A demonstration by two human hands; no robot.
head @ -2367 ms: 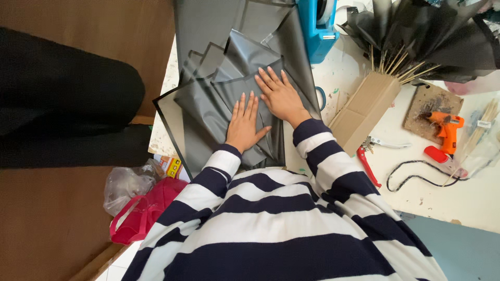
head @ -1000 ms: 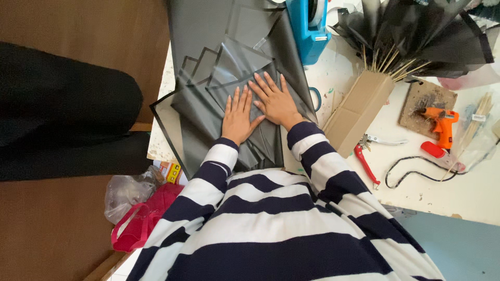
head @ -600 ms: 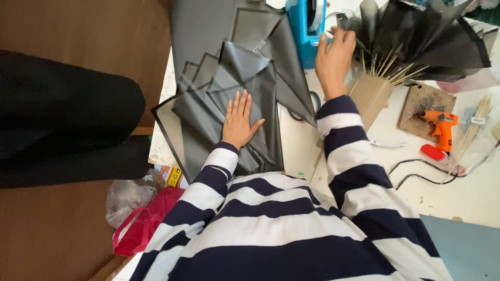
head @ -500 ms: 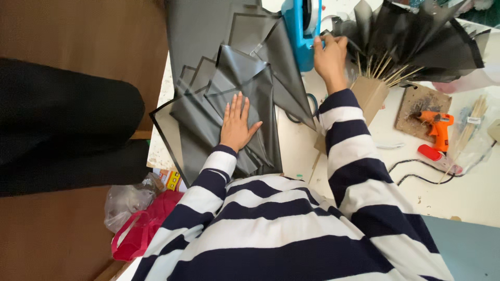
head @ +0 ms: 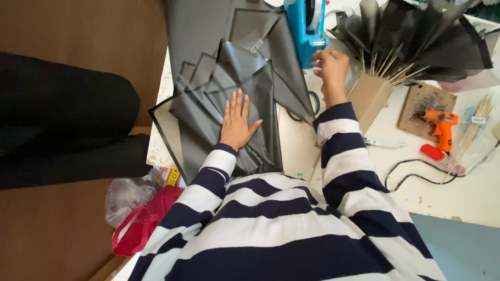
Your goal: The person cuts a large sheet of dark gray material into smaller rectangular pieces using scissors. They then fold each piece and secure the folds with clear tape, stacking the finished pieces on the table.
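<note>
Step in hand, I'd judge: taping the folds. Left hand [head: 237, 122] flat, fingers spread, pinning the pleated grey wrapping sheets [head: 229, 99] at tabletop centre. Right hand [head: 330, 65] at 1 o'clock, fingers pinched at the blue tape dispenser [head: 307, 23]. Pulling tape needs the pleats held steady.

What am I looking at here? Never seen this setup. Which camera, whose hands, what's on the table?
There is no machine: one camera on a person's head looks down at their own striped sleeves and bare hands. The left hand lies flat, fingers spread, on folded grey wrapping sheets on a white table. The right hand reaches up to a blue tape dispenser; whether it grips tape is too small to tell. Nearby are a cardboard box holding wooden sticks, an orange glue gun and a dark paper bouquet. A red bag lies at the lower left.
</note>
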